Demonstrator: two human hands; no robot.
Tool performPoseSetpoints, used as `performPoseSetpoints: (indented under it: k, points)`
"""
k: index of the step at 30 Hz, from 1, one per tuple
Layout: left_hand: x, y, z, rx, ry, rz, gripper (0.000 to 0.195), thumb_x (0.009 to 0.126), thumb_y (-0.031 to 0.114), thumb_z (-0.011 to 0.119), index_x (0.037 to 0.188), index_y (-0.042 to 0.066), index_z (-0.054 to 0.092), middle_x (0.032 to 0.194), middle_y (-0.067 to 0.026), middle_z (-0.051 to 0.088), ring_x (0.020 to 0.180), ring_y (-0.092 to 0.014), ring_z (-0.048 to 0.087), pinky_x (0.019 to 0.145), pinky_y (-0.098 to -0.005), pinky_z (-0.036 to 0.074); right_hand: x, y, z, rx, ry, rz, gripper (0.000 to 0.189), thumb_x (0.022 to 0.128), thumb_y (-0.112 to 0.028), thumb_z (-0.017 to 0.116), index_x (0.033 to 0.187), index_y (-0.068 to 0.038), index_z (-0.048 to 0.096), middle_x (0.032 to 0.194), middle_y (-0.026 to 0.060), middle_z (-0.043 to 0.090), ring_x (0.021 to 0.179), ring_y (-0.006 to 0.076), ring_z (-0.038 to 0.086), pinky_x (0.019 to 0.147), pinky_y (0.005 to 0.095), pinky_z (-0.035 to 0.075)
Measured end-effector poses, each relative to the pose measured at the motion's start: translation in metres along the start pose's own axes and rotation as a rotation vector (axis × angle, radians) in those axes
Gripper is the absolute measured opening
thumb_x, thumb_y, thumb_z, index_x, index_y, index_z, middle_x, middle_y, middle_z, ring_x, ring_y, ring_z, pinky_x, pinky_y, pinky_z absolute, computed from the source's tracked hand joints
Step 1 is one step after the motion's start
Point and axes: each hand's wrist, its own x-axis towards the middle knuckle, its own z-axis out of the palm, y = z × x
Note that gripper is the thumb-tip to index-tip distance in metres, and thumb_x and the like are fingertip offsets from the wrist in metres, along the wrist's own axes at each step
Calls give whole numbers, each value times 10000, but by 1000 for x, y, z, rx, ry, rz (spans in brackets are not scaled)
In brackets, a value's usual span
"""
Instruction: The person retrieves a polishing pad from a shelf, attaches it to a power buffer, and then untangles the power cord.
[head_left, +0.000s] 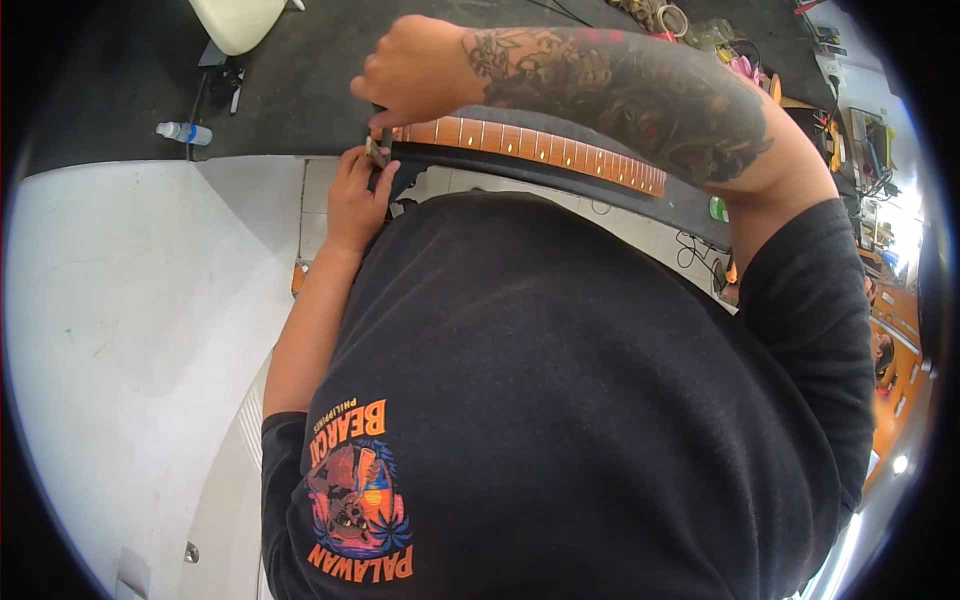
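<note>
A guitar neck (525, 142) with a brown fretboard, metal frets and pale teardrop inlays lies along the near edge of the dark bench. My right hand (416, 71) is curled above the neck's left end, closed around a narrow dark tool (387, 139) that looks like a file. The tool points down towards my body. My left hand (360, 196) is just below, its thumb and fingers pinching a small tan and grey piece (376, 152) beside the tool's lower end. What that piece is I cannot tell. My right forearm hides part of the bench behind the neck.
On the bench (300, 97) lie a small clear bottle (184, 133) and a cream-coloured curved body (236, 22). Cluttered jars and tools (705, 37) are at the far right. A white surface (135, 300) fills the left, and cables (694, 251) hang below the bench.
</note>
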Motion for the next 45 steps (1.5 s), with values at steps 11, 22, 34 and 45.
performPoseSetpoints:
  k: [11,22,34,45]
  points:
    - [3,-2,-5,24,-6,20,202,849,185,784,1009,75,726,961,-82,692,843,-297,684,711,-376,548,-2,-28,5,314,10,337,439,946,-395,526,766,-54,735,781,136,728,751,333,722,685,430,581]
    - [5,-1,-6,67,-20,43,204,838,200,793,995,85,731,938,-66,699,814,-286,686,683,-368,545,0,2,10,-45,142,-130,368,930,-378,604,794,-62,732,762,126,723,756,317,724,667,403,570]
    - [6,1,-9,46,-3,44,215,803,190,819,956,66,732,906,-73,699,791,-286,689,663,-367,541,1,-36,4,441,-11,489,396,938,-384,543,791,-83,755,789,120,737,774,319,730,715,438,581]
    - [7,-3,-8,14,-19,61,224,798,212,825,953,77,734,882,-67,684,775,-274,682,661,-369,538,2,-13,3,-58,43,-61,439,945,-431,568,755,-76,743,714,90,721,763,307,730,688,410,580]
